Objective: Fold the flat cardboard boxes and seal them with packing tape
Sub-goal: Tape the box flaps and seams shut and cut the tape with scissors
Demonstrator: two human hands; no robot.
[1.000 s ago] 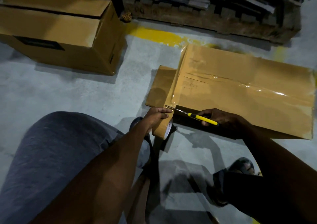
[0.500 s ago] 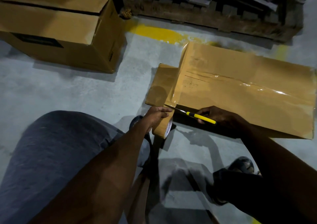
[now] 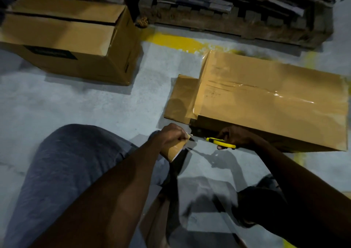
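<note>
The left hand [image 3: 173, 135] gripped the tape roll [image 3: 173, 150]. The right hand [image 3: 235, 135] gripped the knife [image 3: 222, 143] beside the box [image 3: 266, 103].

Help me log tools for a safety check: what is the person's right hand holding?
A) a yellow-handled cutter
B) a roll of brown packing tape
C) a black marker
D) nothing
A: the right hand grips a yellow-handled cutter, its tip pointing toward the tape roll that the left hand holds, just in front of the taped box.
</note>
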